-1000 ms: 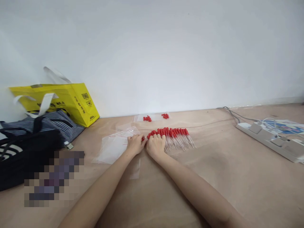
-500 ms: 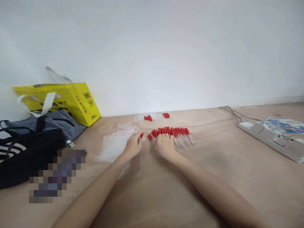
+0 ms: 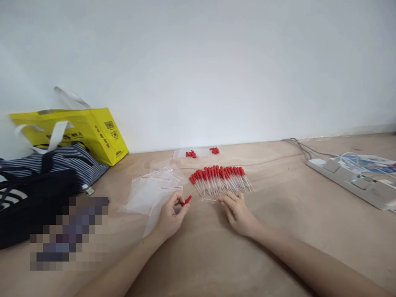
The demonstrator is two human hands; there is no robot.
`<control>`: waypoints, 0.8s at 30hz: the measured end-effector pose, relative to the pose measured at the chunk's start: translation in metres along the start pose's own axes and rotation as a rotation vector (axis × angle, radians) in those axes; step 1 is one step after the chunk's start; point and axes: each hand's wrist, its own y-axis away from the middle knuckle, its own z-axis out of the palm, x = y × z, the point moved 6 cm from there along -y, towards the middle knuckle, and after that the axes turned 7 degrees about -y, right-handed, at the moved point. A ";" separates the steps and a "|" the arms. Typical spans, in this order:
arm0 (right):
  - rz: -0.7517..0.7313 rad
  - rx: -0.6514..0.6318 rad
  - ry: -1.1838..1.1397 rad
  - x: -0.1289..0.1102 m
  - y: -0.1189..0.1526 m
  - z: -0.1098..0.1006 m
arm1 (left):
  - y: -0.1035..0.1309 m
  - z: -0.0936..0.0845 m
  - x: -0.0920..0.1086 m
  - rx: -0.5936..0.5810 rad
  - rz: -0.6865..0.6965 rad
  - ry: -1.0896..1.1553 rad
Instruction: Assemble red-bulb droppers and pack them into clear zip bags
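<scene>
Between the thumb and fingers of my left hand (image 3: 171, 214) is a red rubber bulb (image 3: 187, 200), its narrow end pointing to the right. My right hand (image 3: 240, 213) pinches a thin clear glass tube (image 3: 209, 200), which lies sideways just above the table with its free end toward the bulb. Bulb and tube are apart. Beyond my hands lies a row of several droppers (image 3: 220, 181), red bulbs at the far end and clear tubes toward me. Clear zip bags (image 3: 142, 194) lie flat beside my left hand, partly overlapping.
Loose red bulbs (image 3: 192, 154) and more red bulbs (image 3: 214, 150) rest on a clear bag (image 3: 178, 153) near the wall. A yellow bag (image 3: 107, 138), a striped bag (image 3: 88, 163) and a black bag (image 3: 58, 189) stand left. A white power strip (image 3: 346, 181) with cables lies right.
My right hand has drawn back from the dropper row toward me and now has a glass tube. My left hand has come nearer with the red bulb. The view has shifted slightly.
</scene>
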 end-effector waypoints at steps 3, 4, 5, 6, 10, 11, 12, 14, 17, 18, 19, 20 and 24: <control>0.029 0.046 0.052 -0.006 -0.004 0.000 | 0.003 0.002 0.006 -0.041 0.049 -0.074; 0.027 0.049 0.056 -0.008 -0.005 0.001 | 0.004 0.003 0.008 -0.063 0.076 -0.128; 0.019 0.044 0.056 -0.010 -0.005 0.002 | 0.005 0.005 0.010 -0.084 0.108 -0.188; 0.006 0.037 0.060 -0.011 -0.005 0.004 | 0.006 0.007 0.012 -0.097 0.143 -0.248; -0.046 0.010 0.119 -0.014 -0.002 0.011 | 0.009 0.010 0.017 -0.074 0.247 -0.385; -0.052 0.006 0.131 -0.013 -0.001 0.012 | 0.010 0.010 0.018 -0.065 0.260 -0.398; -0.058 0.003 0.139 -0.013 0.000 0.013 | 0.010 0.010 0.018 -0.060 0.271 -0.406; -0.079 0.000 0.149 -0.014 0.000 0.014 | 0.011 0.010 0.018 -0.049 0.289 -0.411; -0.115 -0.003 0.149 -0.018 0.001 0.014 | 0.011 0.010 0.019 -0.032 0.297 -0.409; -0.125 -0.004 0.145 -0.020 0.002 0.014 | 0.011 0.009 0.020 -0.022 0.293 -0.409; -0.132 -0.005 0.140 -0.021 0.002 0.014 | 0.011 0.009 0.020 -0.012 0.285 -0.409; -0.136 -0.002 0.136 -0.022 0.002 0.014 | 0.011 0.009 0.021 0.000 0.274 -0.408; -0.165 0.040 0.151 -0.026 0.004 0.015 | 0.012 0.007 0.024 0.039 0.242 -0.395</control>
